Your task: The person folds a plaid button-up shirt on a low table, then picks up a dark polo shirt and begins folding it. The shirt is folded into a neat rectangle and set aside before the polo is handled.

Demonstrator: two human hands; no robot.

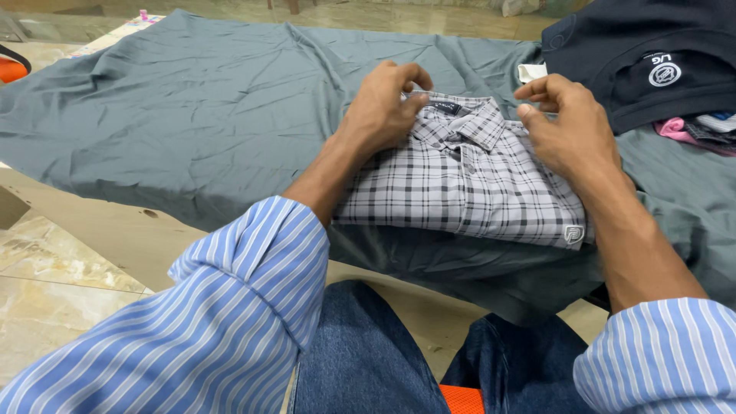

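A folded grey and black checked shirt (468,184) lies on a grey-green sheet (192,115) spread over a low wooden board. My left hand (383,107) rests on the shirt's left shoulder, its fingers curled over the collar edge. Over the right side of the collar is my right hand (571,126), fingers bent, thumb and fingertips close together at the collar; whether it pinches the cloth is unclear. Both my forearms wear rolled blue striped sleeves.
A dark navy garment (652,54) with a round white emblem lies at the back right, with pink and striped clothes (701,126) beside it. The wooden board's bare edge (115,230) shows at the left, above a marble floor (46,307). My knees in blue jeans (360,360) are below.
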